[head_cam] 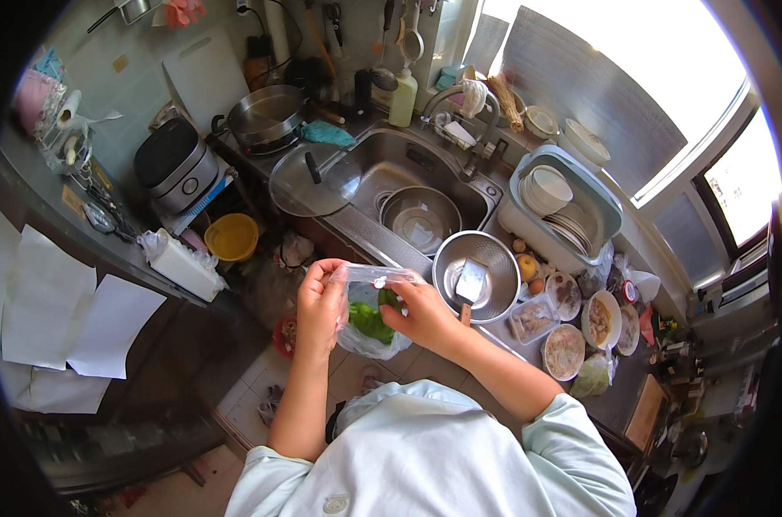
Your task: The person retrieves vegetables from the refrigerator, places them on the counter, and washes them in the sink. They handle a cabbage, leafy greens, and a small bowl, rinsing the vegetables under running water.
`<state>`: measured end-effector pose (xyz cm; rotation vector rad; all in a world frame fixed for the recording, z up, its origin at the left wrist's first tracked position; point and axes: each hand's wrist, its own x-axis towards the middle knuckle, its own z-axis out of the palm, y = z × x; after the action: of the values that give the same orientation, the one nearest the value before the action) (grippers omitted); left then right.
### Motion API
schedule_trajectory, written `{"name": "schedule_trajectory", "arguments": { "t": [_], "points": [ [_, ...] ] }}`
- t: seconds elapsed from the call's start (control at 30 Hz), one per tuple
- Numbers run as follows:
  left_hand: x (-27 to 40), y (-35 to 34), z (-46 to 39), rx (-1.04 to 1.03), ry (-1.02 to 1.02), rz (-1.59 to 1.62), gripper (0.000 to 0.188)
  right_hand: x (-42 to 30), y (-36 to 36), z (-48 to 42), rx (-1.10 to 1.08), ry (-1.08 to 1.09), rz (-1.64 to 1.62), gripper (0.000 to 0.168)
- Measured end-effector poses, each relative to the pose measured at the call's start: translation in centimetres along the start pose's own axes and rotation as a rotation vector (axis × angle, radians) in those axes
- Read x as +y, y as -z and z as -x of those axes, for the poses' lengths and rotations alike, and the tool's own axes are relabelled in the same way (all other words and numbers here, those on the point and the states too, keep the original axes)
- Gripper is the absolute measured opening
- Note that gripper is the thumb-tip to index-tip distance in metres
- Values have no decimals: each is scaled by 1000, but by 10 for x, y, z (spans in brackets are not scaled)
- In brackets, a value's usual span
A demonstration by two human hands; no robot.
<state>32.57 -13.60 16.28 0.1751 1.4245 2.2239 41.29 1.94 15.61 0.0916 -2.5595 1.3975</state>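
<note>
A clear plastic bag (375, 346) with green peppers (368, 321) inside hangs between my hands, in front of my body. My left hand (321, 294) pinches the bag's rim at its left corner. At the other side my right hand (423, 309) grips the rim, with its thumb near a darker green piece at the mouth. A small white bit shows on the rim between the hands. Just beyond my right hand, a steel colander (446, 254) stands on the counter, with a wide-bladed cleaver (472, 279) lying in it, its wooden handle over the edge.
The sink (391, 152) holds a steel basin (401, 223); a glass lid (287, 184) overlaps its left edge. Covered food bowls (563, 352) and a dish tub (527, 213) crowd the right counter. A yellow bowl (231, 238) sits low on the left; a steel pot (265, 119) stands behind.
</note>
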Motion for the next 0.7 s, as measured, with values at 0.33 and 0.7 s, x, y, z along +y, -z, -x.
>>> {"name": "schedule_trajectory", "arguments": {
  "t": [0.33,0.7],
  "points": [
    [-37,47,-7,180,-18,48,14,-3,18,37,229,-271,-867,24],
    [-43,68,4,327,-124,15,9,177,20,-53,815,-283,-366,55]
  ]
}}
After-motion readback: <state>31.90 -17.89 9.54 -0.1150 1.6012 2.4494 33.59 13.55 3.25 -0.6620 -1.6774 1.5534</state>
